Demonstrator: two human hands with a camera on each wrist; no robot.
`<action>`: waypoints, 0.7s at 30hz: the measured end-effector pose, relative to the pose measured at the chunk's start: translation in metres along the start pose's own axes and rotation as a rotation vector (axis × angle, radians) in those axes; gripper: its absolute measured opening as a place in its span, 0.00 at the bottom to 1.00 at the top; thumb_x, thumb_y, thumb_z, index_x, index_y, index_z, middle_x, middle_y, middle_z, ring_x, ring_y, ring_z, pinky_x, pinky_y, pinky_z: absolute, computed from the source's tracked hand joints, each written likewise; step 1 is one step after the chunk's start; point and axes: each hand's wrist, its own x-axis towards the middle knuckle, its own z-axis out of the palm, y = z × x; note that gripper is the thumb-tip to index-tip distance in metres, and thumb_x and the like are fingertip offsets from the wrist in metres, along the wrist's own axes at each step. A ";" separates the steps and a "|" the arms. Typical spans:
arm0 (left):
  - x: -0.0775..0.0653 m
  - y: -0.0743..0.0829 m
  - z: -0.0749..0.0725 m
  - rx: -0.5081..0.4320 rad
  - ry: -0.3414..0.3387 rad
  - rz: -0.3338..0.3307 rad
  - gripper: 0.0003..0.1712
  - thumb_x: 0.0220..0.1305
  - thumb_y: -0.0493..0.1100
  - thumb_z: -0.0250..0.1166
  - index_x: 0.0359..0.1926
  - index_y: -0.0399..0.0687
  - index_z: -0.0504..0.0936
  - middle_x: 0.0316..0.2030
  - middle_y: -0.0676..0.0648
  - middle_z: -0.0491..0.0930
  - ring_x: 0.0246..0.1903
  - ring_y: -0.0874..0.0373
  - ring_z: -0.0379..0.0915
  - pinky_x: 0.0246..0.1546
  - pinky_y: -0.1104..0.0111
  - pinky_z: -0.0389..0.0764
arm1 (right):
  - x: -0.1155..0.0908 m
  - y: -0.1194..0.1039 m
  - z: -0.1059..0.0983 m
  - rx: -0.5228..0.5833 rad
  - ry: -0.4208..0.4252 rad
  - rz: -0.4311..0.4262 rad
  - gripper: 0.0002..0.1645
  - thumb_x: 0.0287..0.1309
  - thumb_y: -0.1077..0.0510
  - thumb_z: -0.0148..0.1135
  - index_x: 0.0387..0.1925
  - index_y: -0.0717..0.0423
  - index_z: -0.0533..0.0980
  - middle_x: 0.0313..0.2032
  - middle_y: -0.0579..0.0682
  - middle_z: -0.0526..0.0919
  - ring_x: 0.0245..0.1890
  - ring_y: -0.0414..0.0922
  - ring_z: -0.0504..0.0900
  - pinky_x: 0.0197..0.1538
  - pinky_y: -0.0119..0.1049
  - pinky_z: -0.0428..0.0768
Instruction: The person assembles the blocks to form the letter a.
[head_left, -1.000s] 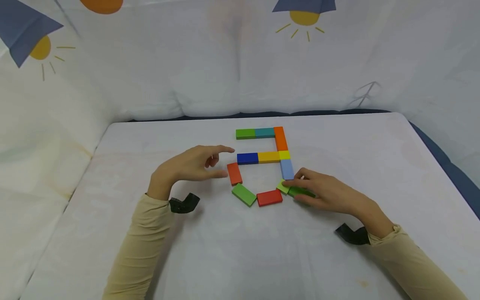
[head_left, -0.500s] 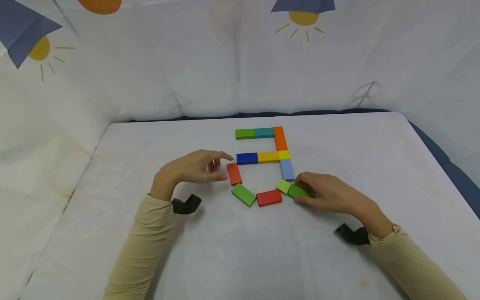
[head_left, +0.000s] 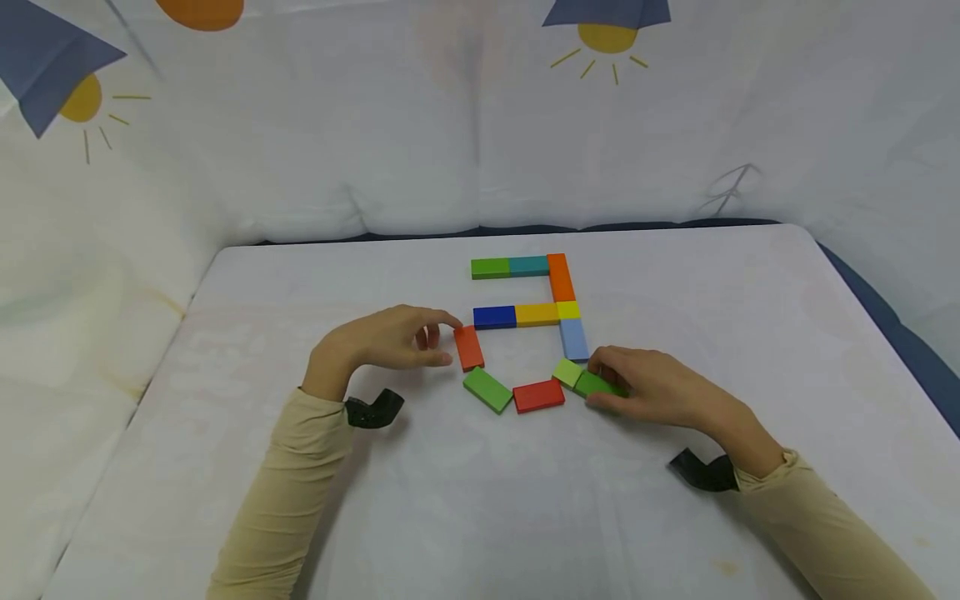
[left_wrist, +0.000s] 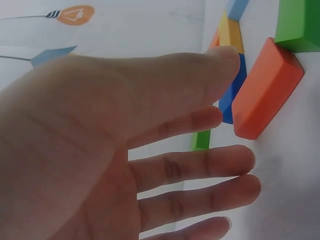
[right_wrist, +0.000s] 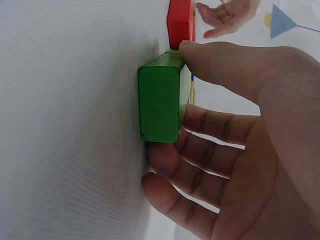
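Note:
Flat coloured wooden blocks lie on the white table in an angular outline. My right hand [head_left: 654, 383] holds a green block [head_left: 596, 384] between thumb and fingers at the outline's lower right; the block's near end [right_wrist: 159, 104] shows in the right wrist view. A light green block [head_left: 567, 372] adjoins it, beside a red block [head_left: 538, 396]. On the left, my left hand [head_left: 390, 337] has its fingers loosely extended and holds nothing. Its index fingertip is at the top corner of an orange-red block [head_left: 468, 348]; whether they touch is hard to tell. Another green block [head_left: 488, 389] lies below that one.
Dark blue [head_left: 494, 317], yellow-orange [head_left: 537, 314], yellow [head_left: 568, 310] and light blue blocks [head_left: 573, 340] meet in the middle. Farther back are green [head_left: 490, 268], teal [head_left: 528, 266] and orange blocks [head_left: 561, 277]. White sheeting [head_left: 420, 150] hangs behind the table.
My right index finger has lifted off the light green block and drawn back to the green one. My left hand has come slightly nearer me, its index fingertip lowering to the orange-red block.

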 end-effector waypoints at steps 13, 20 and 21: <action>0.004 -0.004 0.000 0.002 0.121 0.074 0.25 0.62 0.53 0.62 0.59 0.53 0.74 0.41 0.52 0.79 0.43 0.58 0.74 0.46 0.62 0.76 | 0.001 0.003 0.001 0.034 -0.004 0.008 0.18 0.54 0.46 0.66 0.42 0.47 0.73 0.24 0.37 0.71 0.24 0.33 0.68 0.27 0.26 0.69; 0.008 -0.009 0.002 0.143 0.389 -0.047 0.23 0.64 0.52 0.60 0.58 0.51 0.76 0.47 0.46 0.78 0.47 0.50 0.74 0.48 0.53 0.74 | 0.001 0.009 0.000 0.056 -0.008 0.036 0.17 0.57 0.45 0.63 0.44 0.46 0.73 0.29 0.36 0.75 0.29 0.34 0.72 0.34 0.28 0.74; 0.008 -0.009 0.003 0.170 0.428 -0.075 0.23 0.64 0.52 0.60 0.58 0.51 0.76 0.48 0.45 0.78 0.48 0.49 0.74 0.47 0.52 0.74 | 0.001 0.010 -0.001 0.059 -0.003 0.045 0.17 0.58 0.44 0.62 0.44 0.46 0.74 0.30 0.37 0.76 0.31 0.34 0.72 0.35 0.28 0.75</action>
